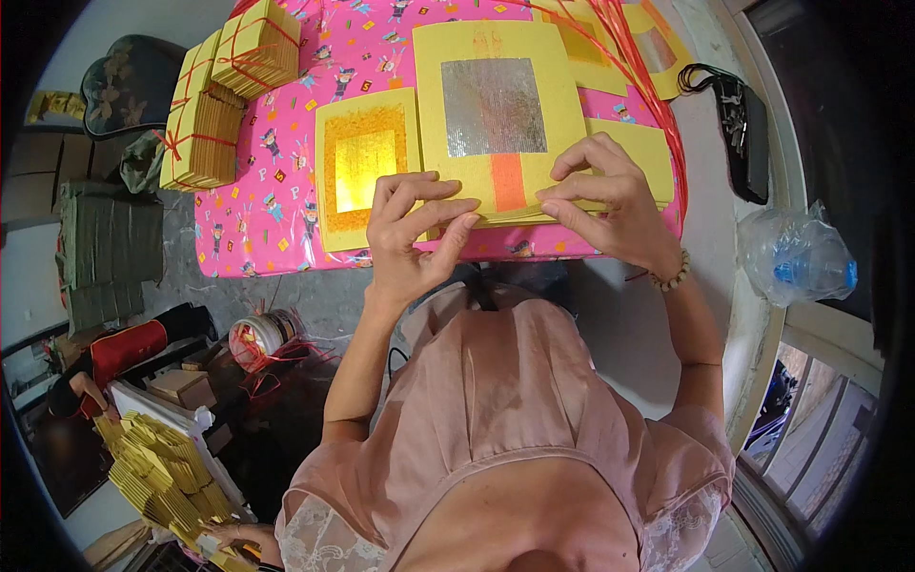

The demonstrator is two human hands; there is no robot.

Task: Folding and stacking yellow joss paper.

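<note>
Both hands meet at the near edge of a yellow paper stack (562, 114) on the worktop (276, 191). The left hand (412, 234) has its fingers bent, fingertips pressed against the stack's near edge just left of an orange strip (508, 181). The right hand (610, 195) pinches the same edge from the right, thumb underneath and fingers on top, lifting the top sheets slightly. A bead bracelet (673, 276) sits on the right wrist.

The top sheet carries a silver foil square (494, 105) above the orange strip. Just left of the stack lies a smaller yellow sheet with a gold foil square (364, 167). More yellow sheets (648, 43) lie at the far right of the worktop, crossed by red strings (640, 67). The worktop is covered in pink patterned wrap.

At the far left corner stand bundles (224, 95) of yellow paper tied with red string. Right of the worktop, a black device (743, 129) lies on a ledge, with a crumpled clear plastic bottle (796, 257) nearer. Below left, on the floor, sit a jar with red string (262, 338) and heaps of folded yellow paper (162, 467), where another person's hand (91, 391) shows.
</note>
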